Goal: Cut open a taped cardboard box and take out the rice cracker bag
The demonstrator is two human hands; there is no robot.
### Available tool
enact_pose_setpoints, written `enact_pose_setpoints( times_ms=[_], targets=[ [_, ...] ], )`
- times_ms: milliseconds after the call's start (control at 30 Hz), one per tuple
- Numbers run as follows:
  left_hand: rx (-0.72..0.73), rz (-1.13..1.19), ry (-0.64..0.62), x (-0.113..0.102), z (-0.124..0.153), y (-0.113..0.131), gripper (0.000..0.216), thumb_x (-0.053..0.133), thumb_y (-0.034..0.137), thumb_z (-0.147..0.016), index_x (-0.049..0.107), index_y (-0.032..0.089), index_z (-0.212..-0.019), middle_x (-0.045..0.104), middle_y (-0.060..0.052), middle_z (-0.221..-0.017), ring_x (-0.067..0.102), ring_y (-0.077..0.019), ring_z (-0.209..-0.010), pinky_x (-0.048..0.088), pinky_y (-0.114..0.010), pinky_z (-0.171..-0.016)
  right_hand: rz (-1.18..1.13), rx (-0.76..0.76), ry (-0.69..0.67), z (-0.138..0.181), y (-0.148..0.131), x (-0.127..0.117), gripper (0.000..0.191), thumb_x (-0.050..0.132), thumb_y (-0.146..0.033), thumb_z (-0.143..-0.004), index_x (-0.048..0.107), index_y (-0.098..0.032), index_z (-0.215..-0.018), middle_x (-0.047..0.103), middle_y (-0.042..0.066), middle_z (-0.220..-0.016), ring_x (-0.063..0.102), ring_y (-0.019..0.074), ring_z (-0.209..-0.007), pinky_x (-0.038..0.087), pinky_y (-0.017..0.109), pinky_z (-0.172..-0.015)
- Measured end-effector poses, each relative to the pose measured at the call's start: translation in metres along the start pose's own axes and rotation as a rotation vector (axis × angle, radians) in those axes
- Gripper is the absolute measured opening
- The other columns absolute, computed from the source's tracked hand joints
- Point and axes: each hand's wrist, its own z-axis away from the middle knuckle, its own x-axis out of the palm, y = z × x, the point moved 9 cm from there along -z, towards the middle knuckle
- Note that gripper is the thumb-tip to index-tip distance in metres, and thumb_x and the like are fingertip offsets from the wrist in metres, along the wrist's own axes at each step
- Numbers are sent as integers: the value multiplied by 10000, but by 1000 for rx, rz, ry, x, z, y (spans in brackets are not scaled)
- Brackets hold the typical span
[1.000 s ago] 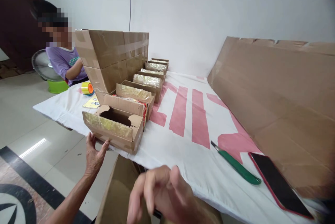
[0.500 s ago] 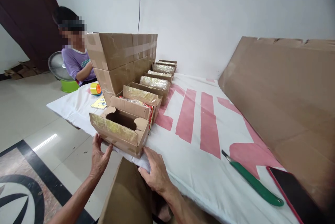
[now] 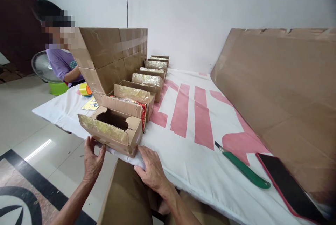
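A small open cardboard box [image 3: 115,130] with yellowish tape along its front sits at the near edge of the cloth-covered table [image 3: 189,155]. My left hand [image 3: 91,160] touches the box's front left corner from below, fingers spread. At the box's right front corner rests my right hand [image 3: 151,169], fingers spread on the cloth edge and touching the box. Neither hand grips the box fully. Behind it runs a row of several similar boxes [image 3: 141,88] holding wrapped packs.
Two large taped cartons [image 3: 110,56] stand stacked left of the row. A person in a purple shirt [image 3: 61,62] sits behind them beside a fan [image 3: 42,67]. A tape roll [image 3: 86,89], green-handled knife [image 3: 243,167], phone [image 3: 288,186], leaning cardboard sheet [image 3: 283,91] and a carton below [image 3: 126,197] are around.
My right hand came down from mid-air in front of me and settled at the box's right front corner. My left hand stayed at the box's left front corner.
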Motion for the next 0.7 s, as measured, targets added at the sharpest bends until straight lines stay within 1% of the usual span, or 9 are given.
enact_pose_setpoints(
  times_ms=[133, 233, 433, 700],
  targets=[
    [-3, -12, -4, 0, -1, -1, 930, 720, 536, -835, 288, 154, -1566, 475, -254, -1532, 502, -357, -1414, 371, -555, -1195, -7, 1, 7, 0, 1, -1, 689, 657, -205, -810, 498, -151, -1478, 587, 159, -1467, 501, 316, -1360, 383, 472, -1119],
    [0, -5, -1, 0, -2, -3, 942, 729, 543, -821, 298, 148, -1560, 478, -258, -1530, 508, -358, -1408, 375, -550, -1193, -13, -10, 15, 0, 1, -1, 651, 667, -205, -803, 538, -140, -1437, 600, 162, -1451, 502, 313, -1358, 381, 467, -1120],
    [-9, -18, 2, -1, -2, -4, 914, 728, 526, -828, 311, 176, -1562, 475, -234, -1548, 508, -339, -1416, 385, -519, -1196, -14, -49, 0, 1, -2, 0, 447, 669, -227, -831, 670, -211, -1278, 610, 98, -1453, 482, 296, -1378, 360, 464, -1129],
    [-6, -51, 4, -1, -1, -5, 951, 713, 576, -823, 305, 146, -1566, 482, -260, -1536, 512, -367, -1409, 386, -553, -1192, -7, -29, -7, 2, 2, 3, 505, 663, -253, -842, 627, -213, -1344, 594, 85, -1475, 462, 287, -1394, 330, 452, -1148]
  ],
)
